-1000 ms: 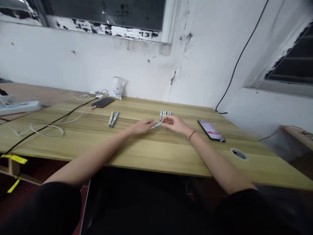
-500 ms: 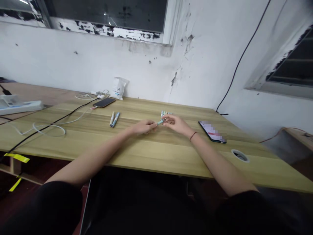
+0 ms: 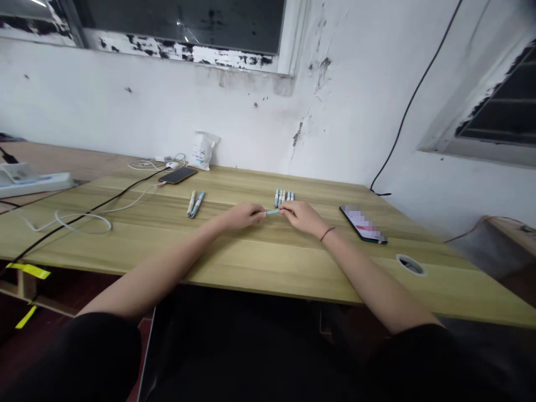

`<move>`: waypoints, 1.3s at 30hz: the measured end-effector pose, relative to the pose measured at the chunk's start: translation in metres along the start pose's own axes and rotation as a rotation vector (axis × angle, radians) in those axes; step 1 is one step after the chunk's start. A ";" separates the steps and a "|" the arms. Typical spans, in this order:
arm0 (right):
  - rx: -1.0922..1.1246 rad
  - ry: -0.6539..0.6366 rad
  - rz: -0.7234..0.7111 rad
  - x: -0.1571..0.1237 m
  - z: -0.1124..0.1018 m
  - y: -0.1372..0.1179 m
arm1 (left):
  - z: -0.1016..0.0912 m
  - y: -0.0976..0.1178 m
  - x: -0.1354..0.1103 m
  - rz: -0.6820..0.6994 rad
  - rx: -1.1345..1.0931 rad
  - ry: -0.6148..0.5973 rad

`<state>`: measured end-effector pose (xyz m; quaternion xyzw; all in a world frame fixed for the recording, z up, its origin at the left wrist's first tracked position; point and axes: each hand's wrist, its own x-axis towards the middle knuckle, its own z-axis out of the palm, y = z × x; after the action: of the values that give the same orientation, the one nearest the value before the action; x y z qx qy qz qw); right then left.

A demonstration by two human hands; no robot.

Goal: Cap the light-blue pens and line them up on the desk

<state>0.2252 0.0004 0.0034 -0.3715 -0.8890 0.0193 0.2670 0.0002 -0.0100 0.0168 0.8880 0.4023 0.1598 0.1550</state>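
Note:
A light green-blue marker pen [image 3: 273,211] lies level between my two hands above the table. My left hand [image 3: 247,215] pinches its left end, with the fingers closed. On the other end my right hand [image 3: 302,215] is closed, thumb and fingertips together. Just behind the right hand a row of several marker pens [image 3: 281,196] lies side by side, partly covered by that hand. Farther left, a cream marker pen [image 3: 191,203] and a blue marker pen [image 3: 197,205] rest close together on the wood.
The wooden table [image 3: 268,265] reaches back to the wall. A phone with a lit screen [image 3: 363,224] lies at right, near a cable hole [image 3: 411,265]. At back left are a dark phone [image 3: 178,175], a white packet [image 3: 204,151] and cables [image 3: 84,215].
My right hand has closed its fingers on the right end of the marker pen, where they were loosely curled before. The pen has turned nearly level. More of the row behind shows.

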 end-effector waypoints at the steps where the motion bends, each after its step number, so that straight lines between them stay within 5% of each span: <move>1: 0.002 0.002 0.001 0.000 0.002 0.001 | 0.000 0.000 0.000 0.004 0.019 0.009; 17: 0.105 0.024 0.179 0.002 0.007 -0.006 | 0.004 -0.003 0.002 -0.075 0.337 0.234; 22: -0.067 -0.010 0.116 0.002 0.004 -0.013 | 0.005 -0.008 0.005 -0.043 0.319 0.241; 25: -0.168 0.007 0.187 0.004 -0.001 -0.001 | 0.002 -0.010 0.006 -0.044 0.365 0.342; 29: -0.151 0.109 0.499 0.001 -0.012 0.037 | -0.012 -0.022 0.002 -0.196 0.417 0.524; 33: -0.207 0.153 0.797 -0.008 -0.019 0.067 | -0.032 -0.049 -0.006 -0.387 0.416 0.550; 39: -0.354 0.025 0.801 -0.007 -0.011 0.066 | -0.048 -0.094 -0.015 -0.708 0.438 0.405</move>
<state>0.2774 0.0412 -0.0061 -0.7272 -0.6610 -0.0357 0.1815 -0.0910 0.0442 0.0197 0.6588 0.7272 0.1787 -0.0728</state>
